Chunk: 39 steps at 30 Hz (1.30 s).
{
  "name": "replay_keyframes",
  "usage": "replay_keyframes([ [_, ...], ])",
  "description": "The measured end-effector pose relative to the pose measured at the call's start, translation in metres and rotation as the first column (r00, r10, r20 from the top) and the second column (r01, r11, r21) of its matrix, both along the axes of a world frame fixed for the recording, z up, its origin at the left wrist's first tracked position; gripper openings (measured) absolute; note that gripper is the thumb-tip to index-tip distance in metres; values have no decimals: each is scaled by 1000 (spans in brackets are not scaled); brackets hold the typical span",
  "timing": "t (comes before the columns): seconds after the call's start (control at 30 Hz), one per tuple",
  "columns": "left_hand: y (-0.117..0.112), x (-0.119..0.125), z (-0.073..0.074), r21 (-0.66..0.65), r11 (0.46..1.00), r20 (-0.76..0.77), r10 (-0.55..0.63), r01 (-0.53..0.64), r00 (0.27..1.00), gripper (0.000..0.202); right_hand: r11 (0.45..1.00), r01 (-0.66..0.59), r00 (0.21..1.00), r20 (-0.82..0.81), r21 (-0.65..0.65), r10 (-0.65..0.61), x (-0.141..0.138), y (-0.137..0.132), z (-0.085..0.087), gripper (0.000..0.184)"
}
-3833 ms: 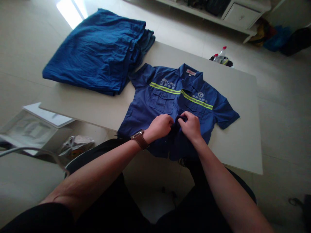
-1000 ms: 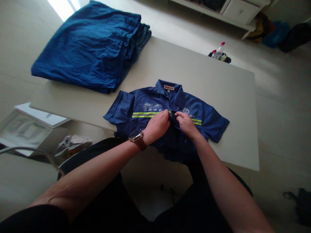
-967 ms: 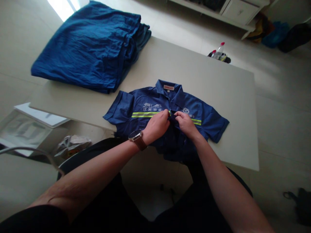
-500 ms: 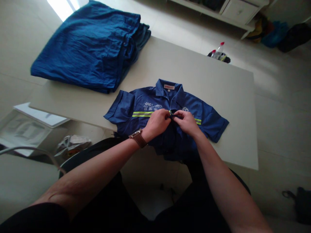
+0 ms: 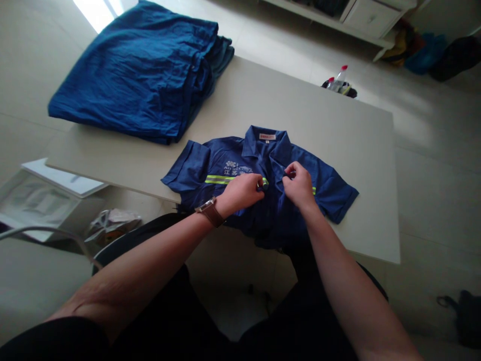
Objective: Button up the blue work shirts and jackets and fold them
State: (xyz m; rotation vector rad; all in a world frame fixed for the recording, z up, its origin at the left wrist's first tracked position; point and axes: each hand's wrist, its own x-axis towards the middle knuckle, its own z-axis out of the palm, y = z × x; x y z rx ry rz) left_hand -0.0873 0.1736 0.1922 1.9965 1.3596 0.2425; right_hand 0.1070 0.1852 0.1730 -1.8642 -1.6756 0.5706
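Note:
A dark blue short-sleeved work shirt (image 5: pixel 225 150) lies face up, collar away from me, with a yellow-and-silver reflective stripe across its chest. Its lower part hangs over the near table edge toward my lap. My left hand (image 5: pixel 244 191), below a wrist with a brown-strapped watch (image 5: pixel 210 209), pinches the left front edge at the stripe. On the other side of the front opening, my right hand (image 5: pixel 298 184) pinches the right front edge, slightly raised. The two edges are apart, and the cloth inside my fingers is mostly hidden.
The shirt rests on a white table (image 5: pixel 319 130). A large pile of folded blue cloth (image 5: pixel 135 75) covers its far left. Bottles with red caps (image 5: pixel 341 75) stand beyond the far edge. A clear plastic box (image 5: pixel 45 200) and a chair (image 5: pixel 41 281) are at the left.
My hands were together at the middle of the shirt front. They have separated, the right going right and slightly up, and the front opening has spread. The collar has shifted slightly right.

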Motion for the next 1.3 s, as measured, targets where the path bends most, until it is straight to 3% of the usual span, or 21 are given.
replay_keyframes([
  [0.13,-1,-10,-2,-7,998,-162,-60,59,985,43,994,-8,993,-118,-106,-5,7,4,4,7],
  [0.2,-7,-13,-4,-58,997,-243,-67,54,968,53,976,-94,988,-140,-196,67,14,4,7,15],
  [0.27,-15,-15,-7,-168,983,-310,-123,73,943,70,944,-181,983,-34,-276,178,25,-2,8,26],
  [0.37,-27,-16,-15,-311,946,-371,-211,93,904,96,838,-308,901,145,-451,409,43,-20,6,34],
  [0.43,-27,-17,-21,-344,933,-382,-237,101,893,104,722,-368,826,151,-586,544,50,-31,1,65],
  [0.5,-19,-17,-26,-290,947,-367,-241,136,899,102,674,-360,783,183,-645,594,51,-35,-3,91],
  [0.53,-11,-17,-27,-220,962,-347,-232,161,909,98,703,-327,784,234,-632,575,49,-33,-4,94],
  [0.6,7,-16,-27,-18,989,-304,-148,150,941,88,843,-217,818,380,-492,432,42,-25,-3,86],
  [0.63,15,-15,-26,80,992,-286,-75,102,955,83,911,-153,834,444,-383,327,38,-20,-1,79],
  [0.7,24,-10,-22,183,983,-269,61,-11,961,75,971,-64,851,496,-230,174,31,-13,4,65],
  [0.77,21,-5,-19,135,989,-304,98,-59,948,69,961,-61,858,477,-271,190,27,-14,9,55],
  [0.83,10,-1,-20,25,999,-370,46,-40,928,69,905,-104,862,417,-413,290,29,-19,9,56],
  [0.93,-1,0,-25,-60,998,-443,-5,-24,897,82,808,-166,845,341,-566,412,35,-29,2,91],
  [1.0,3,-3,-29,-76,997,-433,-33,0,901,92,771,-173,835,325,-613,445,37,-29,-3,114],
  [1.07,15,-6,-31,-17,999,-381,-40,37,924,95,812,-138,839,368,-568,401,35,-23,-6,113],
  [1.17,32,-9,-28,184,983,-327,61,0,943,86,950,-18,846,502,-313,181,28,-12,-4,80],
  [1.23,33,-13,-23,193,981,-335,97,-33,937,78,971,11,856,504,-237,113,25,-10,2,62],
  [1.3,25,-20,-20,67,998,-368,31,-7,929,75,943,-25,876,447,-331,180,24,-15,6,53],
])
